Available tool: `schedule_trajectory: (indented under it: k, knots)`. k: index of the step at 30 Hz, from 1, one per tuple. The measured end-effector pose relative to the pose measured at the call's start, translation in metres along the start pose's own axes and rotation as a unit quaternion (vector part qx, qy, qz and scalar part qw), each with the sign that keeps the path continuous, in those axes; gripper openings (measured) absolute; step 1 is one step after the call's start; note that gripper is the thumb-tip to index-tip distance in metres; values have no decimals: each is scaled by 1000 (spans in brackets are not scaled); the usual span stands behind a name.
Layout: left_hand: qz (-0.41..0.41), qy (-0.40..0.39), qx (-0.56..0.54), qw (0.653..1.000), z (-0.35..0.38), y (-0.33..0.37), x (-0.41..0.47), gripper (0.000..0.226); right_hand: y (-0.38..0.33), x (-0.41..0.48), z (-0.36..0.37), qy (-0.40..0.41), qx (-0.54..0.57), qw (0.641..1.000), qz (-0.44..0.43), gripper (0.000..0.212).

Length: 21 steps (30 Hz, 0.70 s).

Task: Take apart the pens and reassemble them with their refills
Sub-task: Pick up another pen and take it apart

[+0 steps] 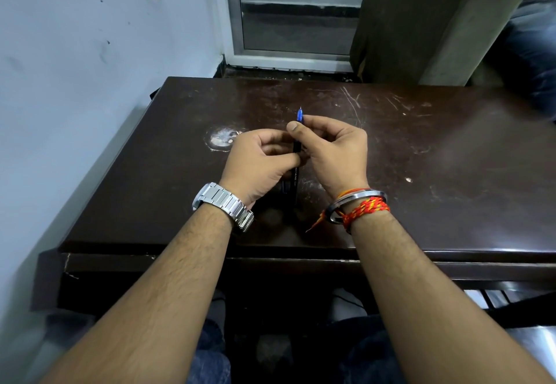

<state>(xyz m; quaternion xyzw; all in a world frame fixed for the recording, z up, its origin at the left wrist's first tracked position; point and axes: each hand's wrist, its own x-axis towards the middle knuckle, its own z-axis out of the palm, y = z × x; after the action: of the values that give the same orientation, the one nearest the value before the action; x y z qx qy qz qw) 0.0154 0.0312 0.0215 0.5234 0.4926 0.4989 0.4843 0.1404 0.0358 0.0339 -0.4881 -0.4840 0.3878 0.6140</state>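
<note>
A black pen (295, 174) with white lettering is held above the dark brown table (421, 149), pointing away from me. Its blue tip section (300, 115) with a thin metal point sticks out beyond my fingers. My left hand (258, 161), with a silver watch on the wrist, is closed around the barrel's middle. My right hand (334, 150), with a steel bangle and red thread on the wrist, pinches the pen near the blue tip between thumb and fingers. The pen's rear end lies between my wrists, with a blue part partly hidden by my left palm.
A worn pale patch (221, 138) marks the table left of my hands. A blue-white wall (90, 82) borders the table's left side. A metal-framed glass door (294, 16) and a drab curtain (406, 22) stand behind. A person's knee in jeans (529, 61) is at far right.
</note>
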Motion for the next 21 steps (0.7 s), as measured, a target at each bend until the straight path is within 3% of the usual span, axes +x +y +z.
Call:
schedule_trajectory:
  k: [6, 13, 18, 21]
  knots:
    - [22, 40, 34, 998, -2, -2, 1, 43, 1, 0, 1, -2, -2, 1000, 7, 11]
    - [-15, 15, -3, 1000, 1, 0, 2, 24, 1, 0, -1, -1, 5, 1000, 12, 11]
    - [5, 28, 26, 999, -1, 0, 0, 41, 0, 0, -1, 1, 1, 1000, 10, 10]
    - [-11, 17, -1, 1000, 1, 1, 1, 27, 0, -1, -1, -4, 6, 1000, 8, 9]
